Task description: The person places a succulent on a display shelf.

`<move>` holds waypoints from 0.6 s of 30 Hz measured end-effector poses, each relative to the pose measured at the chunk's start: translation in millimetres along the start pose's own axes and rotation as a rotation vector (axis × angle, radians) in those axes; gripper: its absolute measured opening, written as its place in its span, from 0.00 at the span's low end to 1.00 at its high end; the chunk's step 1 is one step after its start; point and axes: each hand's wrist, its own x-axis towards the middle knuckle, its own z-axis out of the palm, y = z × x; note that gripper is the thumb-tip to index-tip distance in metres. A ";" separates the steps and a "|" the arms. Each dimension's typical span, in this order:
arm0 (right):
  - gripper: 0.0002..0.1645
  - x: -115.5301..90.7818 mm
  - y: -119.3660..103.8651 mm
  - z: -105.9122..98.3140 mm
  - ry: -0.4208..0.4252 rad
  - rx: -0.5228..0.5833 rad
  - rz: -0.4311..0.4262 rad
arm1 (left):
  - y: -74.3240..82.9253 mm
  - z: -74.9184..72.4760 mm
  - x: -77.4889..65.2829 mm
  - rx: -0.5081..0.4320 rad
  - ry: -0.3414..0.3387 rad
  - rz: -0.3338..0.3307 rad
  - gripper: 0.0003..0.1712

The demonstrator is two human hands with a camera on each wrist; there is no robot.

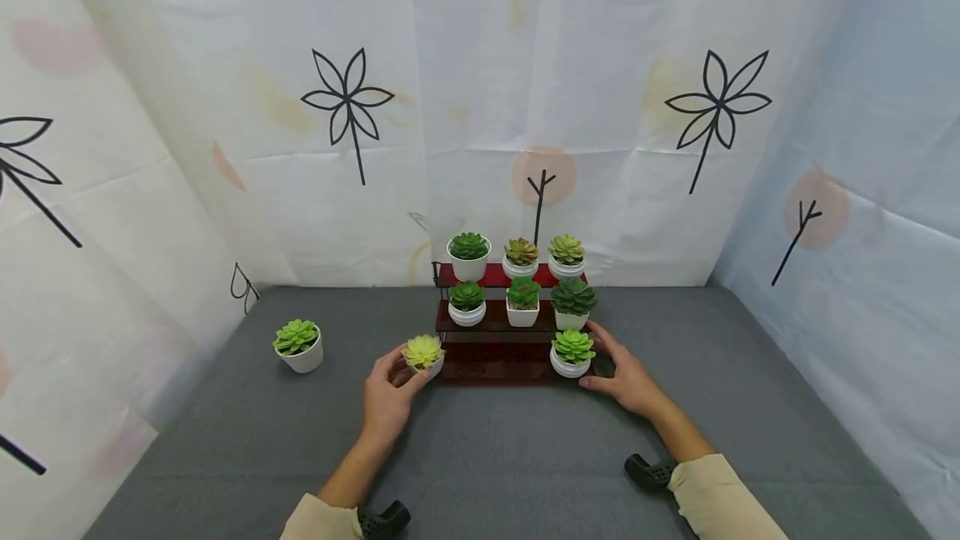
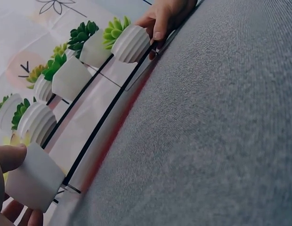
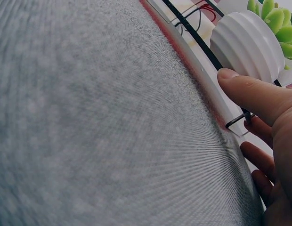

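My left hand (image 1: 387, 394) grips a small white pot with a pale yellow-green succulent (image 1: 423, 352), thumb on one side and fingers underneath. That pot is at the left end of the lowest tier of a dark red, three-tiered display rack (image 1: 495, 365); whether it touches the tier cannot be told. At the rack's right end, my right hand (image 1: 626, 377) holds the lowest tier's corner, its thumb (image 3: 249, 89) in front beside a ribbed white pot with a bright green succulent (image 1: 571, 357). Potted succulents (image 1: 522, 294) fill the upper two tiers, three on each.
Another bright green succulent in a white pot (image 1: 300, 346) stands apart on the grey cloth-covered table (image 1: 525, 457), left of the rack. White patterned cloth walls (image 1: 465, 90) rise behind and at both sides.
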 end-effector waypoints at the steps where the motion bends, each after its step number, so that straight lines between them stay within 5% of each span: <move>1: 0.56 -0.1 0.3 0.2 0.000 0.000 -0.002 | 0.5 0.6 0.2 0.004 -0.002 0.006 0.34; 6: 0.56 -0.7 1.8 1.0 0.003 -0.006 -0.013 | 2.1 4.6 0.8 0.015 -0.014 -0.002 0.34; 13: 0.55 -1.1 0.4 0.9 0.006 -0.009 -0.015 | 2.8 8.6 1.6 0.161 0.004 0.030 0.32; 18: 0.55 -0.6 0.0 0.1 0.008 -0.007 -0.018 | 5.3 10.8 2.2 0.181 -0.062 0.002 0.33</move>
